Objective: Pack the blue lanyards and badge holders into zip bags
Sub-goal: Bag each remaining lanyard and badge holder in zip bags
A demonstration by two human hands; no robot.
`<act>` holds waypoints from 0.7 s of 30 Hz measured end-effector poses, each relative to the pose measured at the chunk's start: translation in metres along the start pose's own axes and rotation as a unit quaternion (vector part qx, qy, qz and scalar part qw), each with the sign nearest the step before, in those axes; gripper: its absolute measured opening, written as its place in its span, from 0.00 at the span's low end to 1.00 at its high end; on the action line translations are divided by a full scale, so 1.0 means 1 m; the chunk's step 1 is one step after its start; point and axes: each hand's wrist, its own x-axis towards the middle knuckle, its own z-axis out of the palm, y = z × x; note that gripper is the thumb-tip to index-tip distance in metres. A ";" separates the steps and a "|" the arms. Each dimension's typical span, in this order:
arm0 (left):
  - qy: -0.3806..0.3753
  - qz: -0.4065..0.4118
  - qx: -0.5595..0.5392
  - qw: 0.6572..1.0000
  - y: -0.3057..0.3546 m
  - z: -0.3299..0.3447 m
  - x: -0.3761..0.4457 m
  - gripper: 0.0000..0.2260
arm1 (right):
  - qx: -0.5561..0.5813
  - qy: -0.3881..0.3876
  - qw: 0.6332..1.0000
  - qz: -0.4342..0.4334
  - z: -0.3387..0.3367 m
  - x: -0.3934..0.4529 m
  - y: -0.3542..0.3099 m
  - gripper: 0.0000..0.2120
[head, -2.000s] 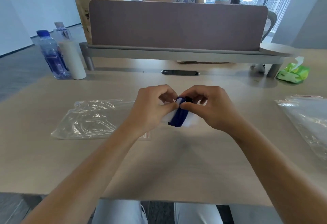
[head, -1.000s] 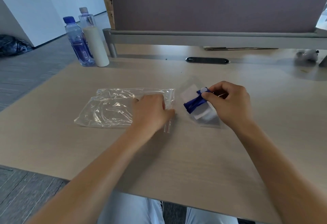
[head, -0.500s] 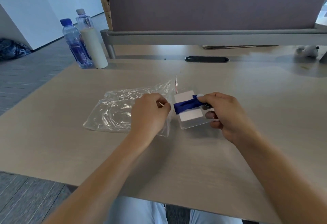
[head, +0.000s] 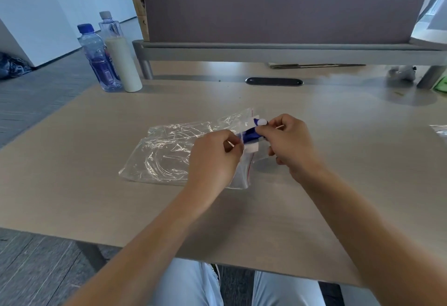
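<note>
A clear zip bag (head: pixel 164 158) with a red seal line lies on the wooden desk (head: pixel 242 213), its mouth facing right. My left hand (head: pixel 214 158) pinches the upper lip of that mouth and holds it lifted. My right hand (head: pixel 289 142) grips a rolled blue lanyard (head: pixel 250 134) wrapped around a white badge holder (head: pixel 251 148). The bundle sits right at the bag's mouth, partly past the lip. How far inside it reaches is hidden by my fingers.
Two water bottles (head: pixel 98 59) and a white cylinder (head: pixel 123 63) stand at the back left. A brown divider panel (head: pixel 278 3) on a grey rail closes the far side. A black cable slot (head: pixel 273 81) lies mid-back. Another clear bag's edge (head: pixel 439 131) shows at the right.
My left hand went from the lanyard bundle to the bag and lifted its mouth. My right hand carried the bundle leftward up to the bag's mouth.
</note>
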 end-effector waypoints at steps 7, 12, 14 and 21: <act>0.022 -0.010 -0.021 0.999 -0.001 -0.004 0.002 0.03 | -0.004 -0.114 0.993 0.033 0.001 -0.018 0.000 0.13; -0.005 -0.043 -0.069 0.997 -0.001 -0.006 0.006 0.03 | 0.025 -0.151 0.988 0.012 -0.007 -0.027 0.012 0.11; -0.020 -0.050 -0.081 0.995 0.002 -0.004 0.006 0.05 | 0.024 -0.183 0.983 0.004 -0.009 -0.029 0.015 0.13; -0.068 -0.083 -0.103 0.989 0.006 -0.007 0.008 0.03 | -0.126 -0.018 0.985 -0.116 -0.019 -0.024 0.034 0.06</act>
